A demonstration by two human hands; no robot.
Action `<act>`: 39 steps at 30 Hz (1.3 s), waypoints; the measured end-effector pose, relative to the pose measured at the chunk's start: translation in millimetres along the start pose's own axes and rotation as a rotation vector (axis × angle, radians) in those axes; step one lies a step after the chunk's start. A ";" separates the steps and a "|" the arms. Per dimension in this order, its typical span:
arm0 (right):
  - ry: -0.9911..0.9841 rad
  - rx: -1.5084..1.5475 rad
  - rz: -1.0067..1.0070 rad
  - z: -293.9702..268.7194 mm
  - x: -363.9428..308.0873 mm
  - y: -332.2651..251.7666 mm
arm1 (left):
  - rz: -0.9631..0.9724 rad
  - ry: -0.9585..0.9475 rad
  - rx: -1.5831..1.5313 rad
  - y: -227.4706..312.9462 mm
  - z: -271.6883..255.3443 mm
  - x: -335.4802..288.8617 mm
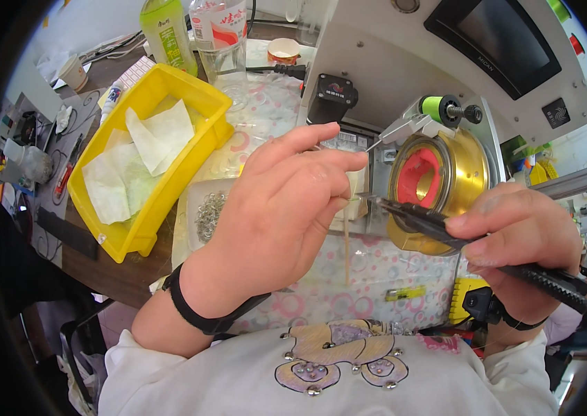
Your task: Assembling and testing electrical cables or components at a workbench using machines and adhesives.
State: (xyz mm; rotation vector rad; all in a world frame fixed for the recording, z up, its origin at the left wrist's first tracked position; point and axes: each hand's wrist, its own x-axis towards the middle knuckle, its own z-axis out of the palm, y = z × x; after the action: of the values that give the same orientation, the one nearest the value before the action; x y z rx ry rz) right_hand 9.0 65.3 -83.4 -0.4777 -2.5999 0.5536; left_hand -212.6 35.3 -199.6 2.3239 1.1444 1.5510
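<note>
My left hand is raised over the table, thumb and forefinger pinched together with the other fingers stretched out. A thin greenish thread shows at the pinched tips; the fingers hide most of it. In my right hand is a black utility knife, its narrow metal tip close to the left fingertips. Just beyond stands a gold-coloured round machine part with a red ring inside. A spool of green thread is mounted above it.
A yellow bin with white sheets stands at left. A small tray of metal pieces sits by my left wrist. The grey machine with a dark screen rises behind. On the patterned cloth lie a thin stick and a yellow-green object.
</note>
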 end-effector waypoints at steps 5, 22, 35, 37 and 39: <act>-0.014 0.143 -0.057 1.3 0.6 3.6 | -0.010 -0.005 -0.016 1.8 2.0 -1.1; -0.237 0.344 0.177 -41.8 -62.9 -29.3 | -0.002 -0.001 -0.004 5.2 3.2 1.5; 0.215 0.024 0.786 25.1 -105.0 56.1 | -0.114 -0.016 0.445 37.2 25.3 34.8; 0.465 0.275 0.651 34.3 -93.5 73.5 | -0.105 -0.012 0.486 42.1 35.5 41.6; 0.429 0.459 0.591 42.6 -74.9 75.8 | -0.091 -0.010 0.518 43.4 45.7 49.3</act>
State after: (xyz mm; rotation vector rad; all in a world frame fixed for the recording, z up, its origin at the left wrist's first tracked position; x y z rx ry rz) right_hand 69.8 86.9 -178.2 -1.0722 -1.8271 1.0688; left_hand -142.6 49.8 -163.5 2.5180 1.7994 1.3276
